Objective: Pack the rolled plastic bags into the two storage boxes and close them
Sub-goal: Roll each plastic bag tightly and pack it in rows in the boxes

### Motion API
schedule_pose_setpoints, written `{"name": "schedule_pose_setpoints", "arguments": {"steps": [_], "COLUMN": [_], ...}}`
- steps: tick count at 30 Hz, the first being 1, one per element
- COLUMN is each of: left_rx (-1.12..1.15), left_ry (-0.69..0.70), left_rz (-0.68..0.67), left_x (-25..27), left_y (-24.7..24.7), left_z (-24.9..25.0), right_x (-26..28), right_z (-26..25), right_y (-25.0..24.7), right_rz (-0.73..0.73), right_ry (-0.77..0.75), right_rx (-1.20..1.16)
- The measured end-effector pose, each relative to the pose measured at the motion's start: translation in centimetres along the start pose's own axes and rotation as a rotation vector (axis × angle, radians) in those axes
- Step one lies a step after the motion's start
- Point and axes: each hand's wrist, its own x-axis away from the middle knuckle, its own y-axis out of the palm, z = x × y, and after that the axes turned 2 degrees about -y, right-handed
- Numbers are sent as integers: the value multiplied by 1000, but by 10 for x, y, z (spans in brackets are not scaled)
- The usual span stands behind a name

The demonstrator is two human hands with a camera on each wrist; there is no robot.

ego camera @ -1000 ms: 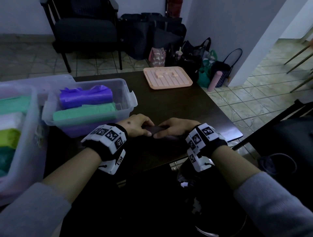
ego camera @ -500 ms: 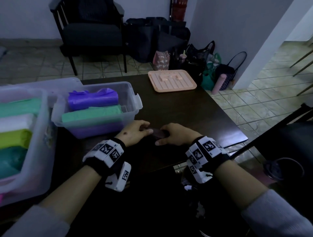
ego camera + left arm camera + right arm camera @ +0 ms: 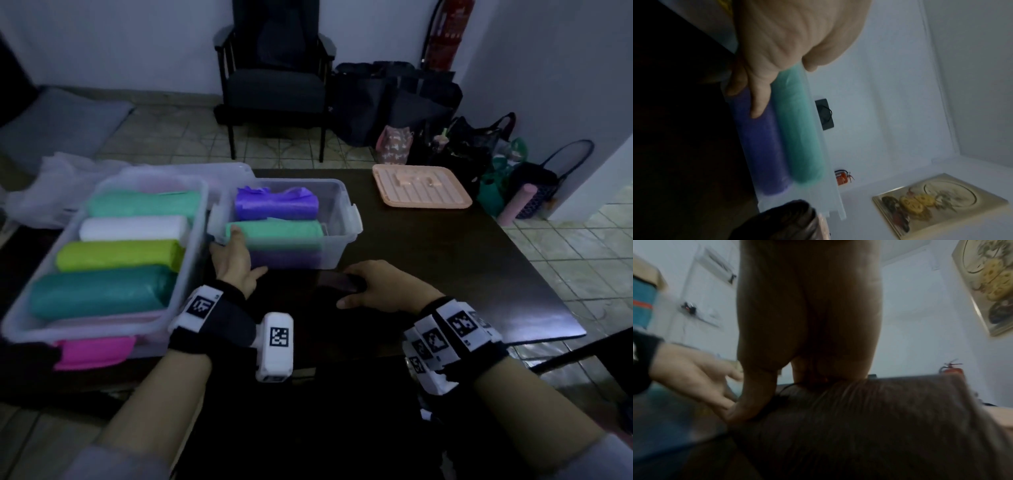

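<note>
The small clear storage box (image 3: 346, 205) holds a purple roll (image 3: 277, 205), a mint green roll (image 3: 284, 231) and a darker purple roll (image 3: 287, 258) underneath. My left hand (image 3: 248, 253) grips its near left corner, fingers over the rim and thumb (image 3: 758, 100) on the front wall. On the table in front of the box, my right hand (image 3: 349, 291) curls round a dark roll (image 3: 339, 282), which fills the right wrist view (image 3: 879, 418). The large clear box (image 3: 202, 192) on the left holds several rolls: mint, white, lime and teal.
A peach-coloured lid (image 3: 423, 186) lies at the far right of the dark table (image 3: 445, 267). A magenta piece (image 3: 96, 351) sits at the large box's near wall. A clear lid (image 3: 219, 169) lies behind the boxes. A chair and bags stand beyond the table.
My left hand has let go of the dark roll and moved up left to the small box's corner. The right hand stays on the roll. The head view has tilted up.
</note>
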Motion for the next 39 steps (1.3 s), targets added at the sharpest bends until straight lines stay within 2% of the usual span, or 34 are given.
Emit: {"name": "schedule_pose_setpoints", "arguments": {"steps": [6,11,14,18,23,27,30,34,39], "left_rx": [113,183,217,220,225,208,173,127,87], "left_ry": [98,136,157,187,196,197,201,227,232], "left_rz": [8,-33,-64,-70,-101,-108,-112,-109,-80], "left_x": [2,7,8,12,14,13,12,9,5], "left_y": [-2,-13,-18,-20,-23,-23,-23,-24,-24], "left_z": [-9,-25,-29,-32,-35,-35,-34,-35,-39], "right_x": [-4,-34,-65,-93,-110,-116,-111,-100,-101], "right_z": [-59,-98,-108,-112,-114,-111,-106,-93,-85], "right_y": [-38,-46,-40,-28,-18,-15,-15,-10,-2], "right_rz": [35,325,409,356,357,326,376,511,547], "right_ry": [-140,-287,-248,-151,-131,-162,-190,-58,-45], "right_rx": [38,141,225,306,334,250,186,290,114]}}
